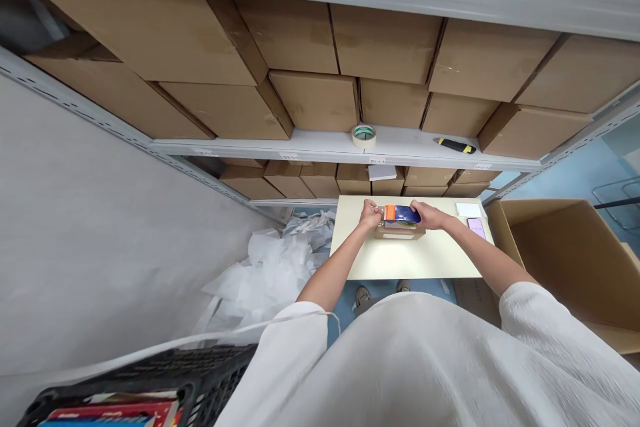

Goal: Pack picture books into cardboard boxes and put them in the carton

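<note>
Left fingers (374, 212), right fingers (417, 207) gripping opposite ends of blue packet (404, 214); box (397, 231) just beneath them. Probably positioning packet; next move needs both grips steady.

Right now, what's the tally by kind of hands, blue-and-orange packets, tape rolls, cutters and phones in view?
Hands: 2 (left hand, right hand)
Blue-and-orange packet: 1
Tape roll: 1
Cutter: 1
Phone: 1
Total: 6
</note>
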The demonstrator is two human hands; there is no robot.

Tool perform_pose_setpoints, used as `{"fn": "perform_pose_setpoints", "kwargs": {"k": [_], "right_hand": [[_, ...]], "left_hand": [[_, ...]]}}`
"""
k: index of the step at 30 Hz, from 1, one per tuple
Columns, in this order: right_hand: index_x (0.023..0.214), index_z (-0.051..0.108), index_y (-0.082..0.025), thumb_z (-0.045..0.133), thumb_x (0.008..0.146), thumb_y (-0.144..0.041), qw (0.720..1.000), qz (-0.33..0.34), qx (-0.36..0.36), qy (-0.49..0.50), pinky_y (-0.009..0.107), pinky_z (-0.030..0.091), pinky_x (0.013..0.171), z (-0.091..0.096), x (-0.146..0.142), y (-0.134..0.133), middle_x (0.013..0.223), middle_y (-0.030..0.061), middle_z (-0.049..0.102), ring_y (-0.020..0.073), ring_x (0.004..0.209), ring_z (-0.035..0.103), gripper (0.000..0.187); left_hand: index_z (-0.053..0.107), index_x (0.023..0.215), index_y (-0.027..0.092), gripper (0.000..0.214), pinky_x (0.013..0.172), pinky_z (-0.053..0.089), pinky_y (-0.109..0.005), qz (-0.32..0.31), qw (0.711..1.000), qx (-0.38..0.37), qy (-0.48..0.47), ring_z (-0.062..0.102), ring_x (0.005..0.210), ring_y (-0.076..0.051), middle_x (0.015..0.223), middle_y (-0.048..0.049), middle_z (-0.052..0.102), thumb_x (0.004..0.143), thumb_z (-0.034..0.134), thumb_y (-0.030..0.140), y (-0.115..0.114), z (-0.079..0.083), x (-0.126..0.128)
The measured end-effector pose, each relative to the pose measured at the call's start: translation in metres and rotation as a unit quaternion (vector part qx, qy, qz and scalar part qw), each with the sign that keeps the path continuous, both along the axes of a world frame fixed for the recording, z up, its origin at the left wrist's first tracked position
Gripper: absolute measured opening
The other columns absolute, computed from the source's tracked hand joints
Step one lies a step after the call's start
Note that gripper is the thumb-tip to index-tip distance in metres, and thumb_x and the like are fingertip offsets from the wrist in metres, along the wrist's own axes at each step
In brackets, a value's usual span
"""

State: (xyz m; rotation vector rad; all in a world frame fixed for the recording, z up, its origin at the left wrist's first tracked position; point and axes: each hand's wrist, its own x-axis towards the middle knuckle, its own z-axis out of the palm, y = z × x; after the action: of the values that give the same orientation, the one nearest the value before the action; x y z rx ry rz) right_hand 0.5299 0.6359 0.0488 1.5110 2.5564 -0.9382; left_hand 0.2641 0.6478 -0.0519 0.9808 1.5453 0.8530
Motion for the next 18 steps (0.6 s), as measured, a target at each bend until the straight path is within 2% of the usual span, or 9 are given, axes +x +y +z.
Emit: {"fn": "perform_pose_setpoints", "kwargs": {"k": [4,9,12,18], "right_hand": [[0.106,0.041,-0.028,0.073,0.078,-0.033,1.000,0.007,-0.002,-0.010,0.028,0.039,0.068,0.000,0.005,0.003,0.103,0.0029,0.061,0.0206,0.082,0.054,0.044],[0.106,0.042,-0.028,0.073,0.080,-0.034,0.999,0.020,0.029,-0.033,0.028,0.037,0.069,0.000,0.026,0.010,0.101,0.0037,0.062,0.0217,0.085,0.053,0.041],[0.105,0.042,-0.028,0.073,0.082,-0.035,0.998,0.024,0.033,-0.050,0.029,0.037,0.069,0.001,0.028,0.012,0.099,0.0046,0.062,0.0231,0.086,0.054,0.039],[0.106,0.045,-0.027,0.072,0.080,-0.029,0.996,0.013,0.031,-0.083,0.030,0.037,0.069,0.008,0.015,0.012,0.098,0.0057,0.062,0.0252,0.089,0.056,0.038]], "left_hand": [[0.041,0.097,0.028,0.050,0.070,0.045,-0.023,0.018,0.999,0.028,-0.022,0.060,0.068,-0.012,0.072,0.0101,0.055,0.068,0.074,0.003,0.008,-0.008,-0.030],[0.038,0.095,0.029,0.051,0.072,0.047,-0.026,0.058,0.997,-0.016,-0.044,0.062,0.068,-0.015,0.072,0.0096,0.056,0.064,0.071,0.004,0.012,-0.020,-0.074],[0.037,0.094,0.029,0.054,0.077,0.049,-0.028,0.071,0.995,-0.028,-0.060,0.066,0.074,-0.017,0.074,0.0081,0.059,0.062,0.073,0.005,0.007,-0.029,-0.078],[0.039,0.092,0.028,0.054,0.081,0.052,-0.030,0.086,0.994,-0.027,-0.061,0.068,0.077,-0.018,0.072,0.0080,0.061,0.060,0.079,0.009,-0.001,-0.043,-0.068]]}}
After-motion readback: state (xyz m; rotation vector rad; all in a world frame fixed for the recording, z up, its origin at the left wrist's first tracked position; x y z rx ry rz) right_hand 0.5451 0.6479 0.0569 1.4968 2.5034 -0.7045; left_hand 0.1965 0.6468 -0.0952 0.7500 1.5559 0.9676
